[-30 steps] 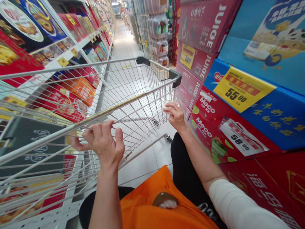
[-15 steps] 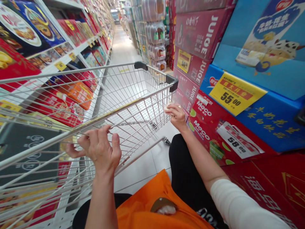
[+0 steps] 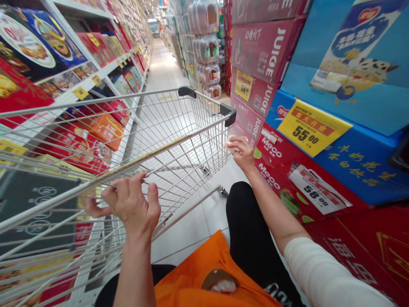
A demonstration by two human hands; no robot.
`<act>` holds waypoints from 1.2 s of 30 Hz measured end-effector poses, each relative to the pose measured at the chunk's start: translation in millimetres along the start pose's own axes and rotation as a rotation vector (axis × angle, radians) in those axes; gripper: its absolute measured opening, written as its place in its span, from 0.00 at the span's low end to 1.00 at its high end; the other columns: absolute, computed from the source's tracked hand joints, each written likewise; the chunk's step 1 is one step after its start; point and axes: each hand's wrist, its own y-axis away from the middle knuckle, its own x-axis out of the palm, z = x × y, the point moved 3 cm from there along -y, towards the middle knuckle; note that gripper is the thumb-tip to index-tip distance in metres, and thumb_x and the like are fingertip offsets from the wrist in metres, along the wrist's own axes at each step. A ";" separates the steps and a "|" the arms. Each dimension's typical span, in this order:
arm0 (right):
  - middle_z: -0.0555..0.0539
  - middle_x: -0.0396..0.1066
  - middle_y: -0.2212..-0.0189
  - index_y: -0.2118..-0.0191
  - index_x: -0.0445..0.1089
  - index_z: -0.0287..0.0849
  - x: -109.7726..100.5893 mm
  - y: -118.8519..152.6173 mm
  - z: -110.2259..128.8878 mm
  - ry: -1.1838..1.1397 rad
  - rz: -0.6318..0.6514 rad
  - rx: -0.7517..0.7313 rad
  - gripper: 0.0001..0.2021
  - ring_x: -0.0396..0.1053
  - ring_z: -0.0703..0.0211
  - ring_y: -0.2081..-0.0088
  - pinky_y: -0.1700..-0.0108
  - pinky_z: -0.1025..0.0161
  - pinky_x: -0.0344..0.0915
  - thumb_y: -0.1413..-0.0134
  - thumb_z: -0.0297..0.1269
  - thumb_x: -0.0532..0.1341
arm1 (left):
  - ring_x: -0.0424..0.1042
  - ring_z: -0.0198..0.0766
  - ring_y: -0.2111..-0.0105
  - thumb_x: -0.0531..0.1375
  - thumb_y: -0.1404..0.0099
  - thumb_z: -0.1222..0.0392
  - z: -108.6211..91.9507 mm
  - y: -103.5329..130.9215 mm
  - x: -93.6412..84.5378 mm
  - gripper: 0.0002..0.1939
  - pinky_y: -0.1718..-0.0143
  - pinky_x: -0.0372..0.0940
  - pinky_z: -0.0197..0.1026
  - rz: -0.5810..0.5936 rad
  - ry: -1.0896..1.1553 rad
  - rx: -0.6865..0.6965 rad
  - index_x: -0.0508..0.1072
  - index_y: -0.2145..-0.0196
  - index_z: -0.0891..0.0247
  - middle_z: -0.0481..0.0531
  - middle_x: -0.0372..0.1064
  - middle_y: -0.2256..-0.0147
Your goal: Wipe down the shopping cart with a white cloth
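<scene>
The cart [image 3: 166,146] is hooked by the fingers of the left hand [image 3: 132,204], likely for steadying; a white wad [image 3: 228,141] is finger-pinched in the right hand [image 3: 243,154].

the blue carton [image 3: 367,157] reads "牛奶花生"; its yellow sign [image 3: 313,128] says "55.00". below the blue carton, the red cartons [image 3: 277,189] say "meco", with "58.00" on a white label [image 3: 319,189]. left of the blue carton, pink cartons [image 3: 260,49] read "juiqe", and a yellow tag [image 3: 243,85] there shows "54", its smaller digits blurred. lowest, under the blue carton, a dark red carton [image 3: 348,264] shows "海".
</scene>
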 end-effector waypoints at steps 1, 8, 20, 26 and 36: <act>0.49 0.77 0.61 0.66 0.78 0.49 -4.0 -5.9 1.4 0.012 -0.038 -0.005 0.15 0.75 0.56 0.53 0.49 0.53 0.73 0.46 0.21 0.57 | 0.57 0.65 0.40 0.50 0.30 0.43 -2.1 -0.5 -1.8 0.22 0.39 0.43 0.78 -0.042 -0.064 0.016 0.72 0.47 0.55 0.64 0.67 0.53; 0.50 0.76 0.55 0.60 0.78 0.51 -1.7 -26.6 -2.5 0.059 -0.093 0.063 0.15 0.74 0.58 0.50 0.43 0.51 0.72 0.42 0.25 0.57 | 0.63 0.62 0.47 0.48 0.28 0.45 -16.3 -2.6 -4.2 0.22 0.43 0.53 0.73 -0.124 -0.149 0.100 0.72 0.49 0.58 0.64 0.69 0.57; 0.47 0.77 0.57 0.61 0.79 0.46 7.7 15.9 -14.4 0.108 -0.091 0.228 0.15 0.75 0.57 0.51 0.45 0.52 0.71 0.44 0.23 0.57 | 0.56 0.64 0.40 0.53 0.31 0.43 -9.9 2.3 -0.2 0.19 0.40 0.49 0.77 -0.166 -0.093 0.009 0.73 0.48 0.50 0.61 0.68 0.54; 0.47 0.77 0.58 0.62 0.79 0.48 34.5 44.1 41.5 0.039 0.041 0.156 0.18 0.74 0.55 0.50 0.44 0.52 0.70 0.45 0.20 0.55 | 0.58 0.64 0.39 0.51 0.30 0.43 -19.1 2.2 -0.5 0.18 0.35 0.36 0.80 -0.218 -0.128 -0.010 0.74 0.50 0.50 0.61 0.69 0.56; 0.46 0.75 0.58 0.63 0.77 0.46 33.4 35.3 26.4 0.097 -0.192 0.331 0.17 0.74 0.54 0.51 0.42 0.49 0.68 0.48 0.21 0.54 | 0.58 0.61 0.40 0.49 0.28 0.44 -22.7 4.5 -2.8 0.21 0.35 0.36 0.75 -0.119 -0.130 -0.041 0.72 0.46 0.52 0.60 0.69 0.52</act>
